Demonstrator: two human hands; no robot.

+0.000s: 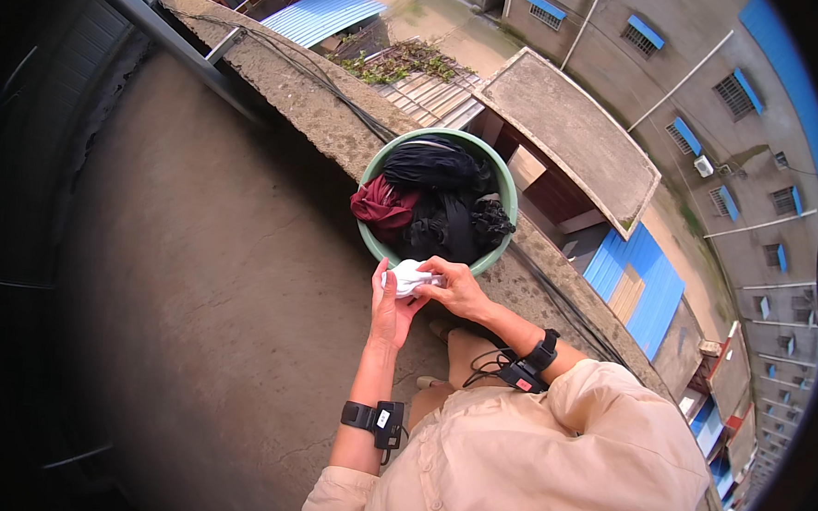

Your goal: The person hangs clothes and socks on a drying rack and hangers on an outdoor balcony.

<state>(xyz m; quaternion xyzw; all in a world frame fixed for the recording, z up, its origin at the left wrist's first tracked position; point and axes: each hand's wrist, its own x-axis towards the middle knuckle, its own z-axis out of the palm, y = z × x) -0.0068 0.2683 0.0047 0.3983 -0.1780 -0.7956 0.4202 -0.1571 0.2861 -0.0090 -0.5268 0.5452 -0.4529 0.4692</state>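
Note:
Between my two hands I hold a bunched white cloth [411, 278], just off the near rim of a green plastic basin [508, 184]. My left hand [391, 310] grips its left side, with the palm turned up. From the right, the fingers and thumb of my right hand [457, 289] pinch the cloth. Dark garments [431, 163] lie heaped in the basin, some of them black and crumpled. A dark red garment [384, 205] hangs a little over the basin's left rim. The basin rests on a rough concrete parapet.
The concrete parapet [333, 116] runs diagonally, with black cables [560, 291] along it. A metal rail [177, 42] is at the upper left. Beyond the parapet is a drop to lower roofs [568, 132] and a building. A concrete floor [241, 281] spreads at the left.

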